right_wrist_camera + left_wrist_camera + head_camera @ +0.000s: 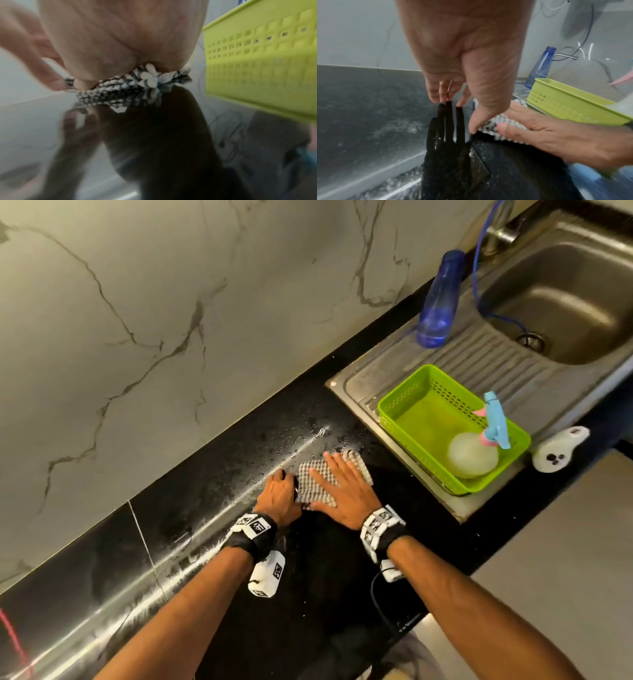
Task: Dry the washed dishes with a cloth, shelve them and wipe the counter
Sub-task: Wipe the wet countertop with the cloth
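A folded grey-and-white checked cloth (320, 482) lies on the wet black counter (205, 508), just left of the steel drainboard. My right hand (342, 491) presses flat on it, fingers straight and spread toward the wall. In the right wrist view the palm sits on the cloth (120, 86). My left hand (279, 493) is beside the cloth's left edge. In the left wrist view its fingertips (443, 97) touch the counter and its thumb touches the edge of the cloth (489, 125). No dishes are in view.
A green basket (407, 395) holding a spray bottle (474, 455) stands on the drainboard right of the cloth. Behind it are a blue bottle (440, 299) and the sink (565, 302). A white device (558, 448) lies at the counter's front edge. Water droplets (308, 436) lie by the marble wall.
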